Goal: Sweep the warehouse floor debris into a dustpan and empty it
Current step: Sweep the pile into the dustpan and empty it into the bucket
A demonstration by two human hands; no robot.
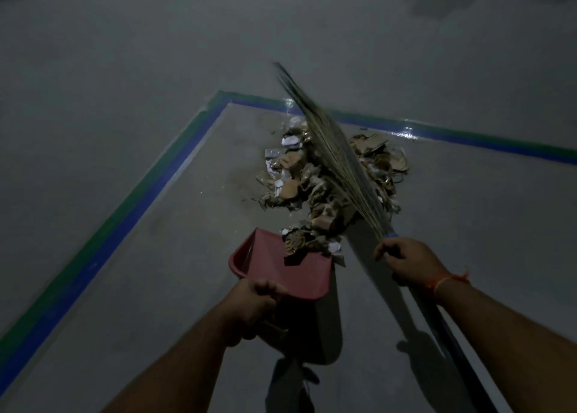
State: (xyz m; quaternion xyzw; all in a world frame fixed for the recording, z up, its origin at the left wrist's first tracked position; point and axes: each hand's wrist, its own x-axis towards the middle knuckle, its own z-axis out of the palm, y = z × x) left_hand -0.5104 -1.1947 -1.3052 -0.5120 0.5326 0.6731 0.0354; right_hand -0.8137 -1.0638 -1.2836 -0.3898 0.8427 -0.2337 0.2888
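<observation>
— What does the floor (125, 69) carry?
— A debris pile (327, 175), just inside the corner of the blue-green tape line (175, 163).
— And the dustpan (290, 266)?
— Its lip meets the pile's near edge.

The dustpan (274, 266) is red. The floor (125, 69) is grey, edged with a blue and green stripe (103, 241). The debris (327, 175) is brown and white; the wristband (443, 283) orange.

Dim grey floor (125, 69) with green-blue tape border (103, 234).
</observation>
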